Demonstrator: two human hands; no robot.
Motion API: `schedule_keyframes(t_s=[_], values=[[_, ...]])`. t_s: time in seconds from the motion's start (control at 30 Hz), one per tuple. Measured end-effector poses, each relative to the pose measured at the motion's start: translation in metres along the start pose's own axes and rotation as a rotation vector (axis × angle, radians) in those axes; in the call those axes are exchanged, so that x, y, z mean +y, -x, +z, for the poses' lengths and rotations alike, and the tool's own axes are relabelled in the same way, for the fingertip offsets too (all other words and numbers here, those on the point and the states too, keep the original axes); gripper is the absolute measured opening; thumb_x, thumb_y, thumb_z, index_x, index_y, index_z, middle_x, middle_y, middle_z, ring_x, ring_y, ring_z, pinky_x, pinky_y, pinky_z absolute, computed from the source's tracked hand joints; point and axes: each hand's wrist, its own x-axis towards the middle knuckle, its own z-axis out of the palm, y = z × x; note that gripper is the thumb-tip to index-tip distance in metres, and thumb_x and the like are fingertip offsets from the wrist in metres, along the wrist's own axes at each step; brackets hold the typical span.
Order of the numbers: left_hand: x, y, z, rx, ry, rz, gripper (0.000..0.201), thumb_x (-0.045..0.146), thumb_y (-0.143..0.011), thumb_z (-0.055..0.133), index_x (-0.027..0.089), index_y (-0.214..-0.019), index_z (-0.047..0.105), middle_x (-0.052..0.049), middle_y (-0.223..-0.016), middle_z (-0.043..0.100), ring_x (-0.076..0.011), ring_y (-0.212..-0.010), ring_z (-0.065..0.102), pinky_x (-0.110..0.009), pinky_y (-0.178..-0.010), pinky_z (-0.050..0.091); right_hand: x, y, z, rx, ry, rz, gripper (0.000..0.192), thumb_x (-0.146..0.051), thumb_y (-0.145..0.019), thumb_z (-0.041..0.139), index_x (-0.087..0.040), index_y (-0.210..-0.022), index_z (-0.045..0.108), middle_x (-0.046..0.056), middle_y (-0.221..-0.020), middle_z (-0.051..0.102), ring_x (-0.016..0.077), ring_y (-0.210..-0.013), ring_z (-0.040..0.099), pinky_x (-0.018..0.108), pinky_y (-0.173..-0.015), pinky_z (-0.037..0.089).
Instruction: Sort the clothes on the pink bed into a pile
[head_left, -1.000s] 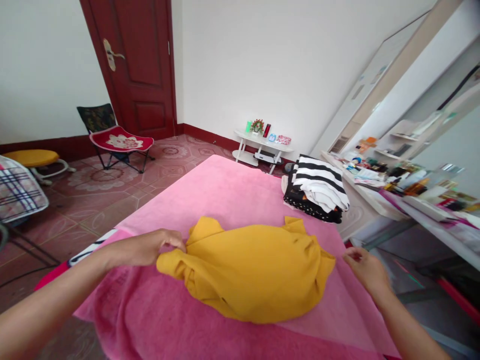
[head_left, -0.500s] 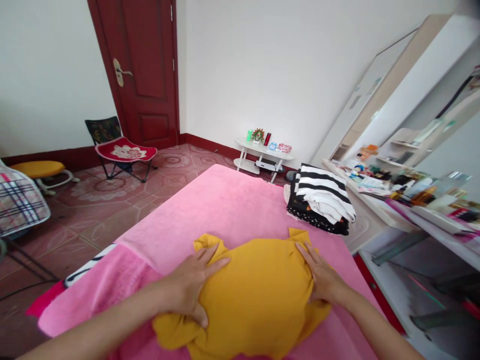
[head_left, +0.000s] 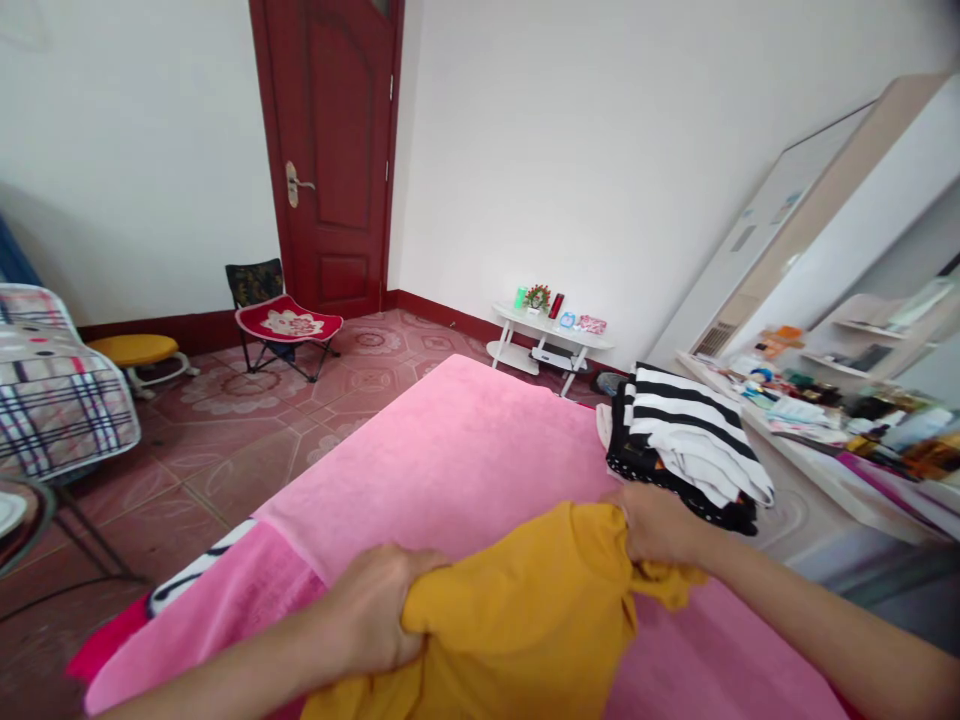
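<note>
A mustard-yellow garment [head_left: 525,610], probably a top, is bunched up in front of me over the pink bed cover [head_left: 480,440]. My left hand [head_left: 382,605] is closed around its left side, with the fingertips tucked out of sight. At the upper right, my right hand [head_left: 656,525] grips the same cloth, and a loose yellow end hangs below the wrist. Between the two hands the fabric looks lifted and gathered. The garment's lower part runs out of the frame.
Folded clothes [head_left: 690,430], striped black and white on top, lie at the bed's right edge. Beyond them stands a cluttered dressing table [head_left: 810,440]. Further off are a small white table [head_left: 551,325], a folding chair [head_left: 289,320], a yellow stool [head_left: 139,350] and a red door [head_left: 337,150].
Both hands went from lying spread on the flat yellow garment to gripping its sides. The cloth is now lifted and bunched. My view has swung a little left.
</note>
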Motion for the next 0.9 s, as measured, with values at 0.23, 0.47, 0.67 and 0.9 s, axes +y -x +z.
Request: schedule_keyframes(t_s=[0.23, 0.47, 0.67, 0.9], values=[[-0.054, -0.094, -0.096, 0.356, -0.284, -0.249, 0.058, 0.037, -0.070, 0.062, 0.031, -0.127, 0.051, -0.002, -0.104, 0.069, -0.0242, -0.093, 0.063, -0.030, -0.078, 0.045, -0.022, -0.124, -0.072, 0.544, 0.032, 0.179, 0.064, -0.036, -0.075, 0.057, -0.017, -0.134, 0.040, 0.012, -0.140, 0.039, 0.0221, -0.115, 0.047, 0.032, -0.089, 0.037], [-0.125, -0.144, -0.018, 0.231, -0.500, -0.450, 0.076, 0.056, -0.073, 0.058, 0.026, -0.140, 0.037, -0.014, -0.145, 0.034, -0.0338, -0.130, 0.034, -0.046, -0.100, 0.031, -0.034, -0.102, 0.093, 0.256, -0.052, 0.143, 0.069, -0.039, -0.079, 0.059, -0.016, -0.139, 0.037, 0.014, -0.146, 0.033, 0.0287, -0.133, 0.031, 0.039, -0.105, 0.028], [-0.148, -0.137, 0.017, 0.443, -0.529, -0.366, 0.057, 0.046, -0.084, 0.046, 0.030, -0.138, 0.039, -0.010, -0.145, 0.035, -0.0279, -0.130, 0.034, -0.044, -0.101, 0.031, -0.027, -0.060, 0.173, 0.262, -0.020, 0.298, 0.059, -0.050, -0.092, 0.023, -0.024, -0.145, 0.027, 0.007, -0.153, 0.021, 0.0254, -0.141, 0.014, 0.048, -0.111, 0.012], [-0.146, -0.134, 0.013, 0.515, -0.571, -0.338, 0.047, 0.035, -0.085, 0.046, 0.026, -0.131, 0.049, -0.009, -0.138, 0.043, -0.0264, -0.126, 0.040, -0.040, -0.103, 0.033, -0.031, -0.058, 0.160, 0.260, -0.047, 0.308, 0.058, -0.048, -0.092, 0.025, -0.024, -0.145, 0.028, 0.006, -0.152, 0.023, 0.0250, -0.140, 0.015, 0.047, -0.111, 0.011]])
